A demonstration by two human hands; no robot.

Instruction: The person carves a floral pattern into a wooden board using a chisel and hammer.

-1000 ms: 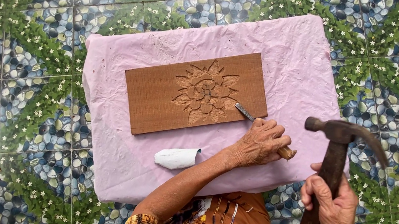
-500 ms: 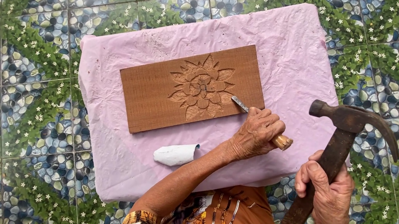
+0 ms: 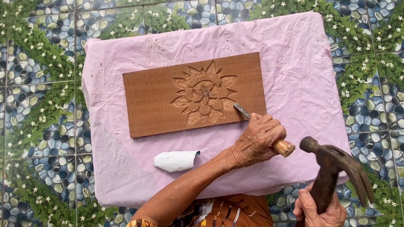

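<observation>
- Left hand [image 3: 255,141] clenched round chisel [image 3: 261,128]; steel tip set at lower-right petal edge of flower carving [image 3: 204,94], wooden butt sticking out past knuckles toward hammer.
- Right hand [image 3: 320,224] gripping claw hammer [image 3: 334,166] by handle, low on shaft; head just beside chisel butt, not touching.
- Vs 1 s ago: hammer was up & well off to the right; now swung in close to butt, face aimed at it. Reads as mid-strike or right before contact; cannot tell which.
- Chisel tip approx same spot on petal across all three frames, so same cut being worked, no repositioning.
- Wooden board [image 3: 194,95] flat on pink cloth-covered block [image 3: 314,60], slightly skewed; seems shifted in frame, prob head cam moving, not board.
- White folded scrap [image 3: 175,160] on cloth near left forearm, same place as before.
- Patterned floor tiles [image 3: 22,47] all round block.
</observation>
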